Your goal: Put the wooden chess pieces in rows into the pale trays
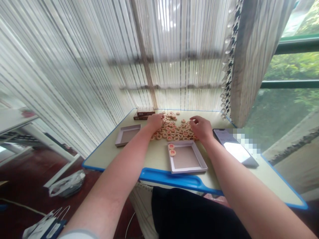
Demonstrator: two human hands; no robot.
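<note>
A spread of round wooden Chinese chess pieces [171, 129] with red and dark characters lies on the table, some stacked at the back. My left hand [156, 122] is at the left edge of the spread, back of the hand up; its fingers point away and are mostly hidden. At the right edge of the pieces, my right hand [201, 127] has bent fingers, with thumb and forefinger apart and nothing seen between them. An open shallow box [200, 158] stands nearest me. Two red-marked chess pieces [172, 152] lie in its far left corner, one in front of the other.
Another shallow open tray [119, 141] sits left of my left forearm. Two small stacked boxes [146, 110] stand at the back left. A phone or tablet [224, 137] lies at the right. The table [102, 156] has a blue edge; a string curtain [184, 76] hangs behind.
</note>
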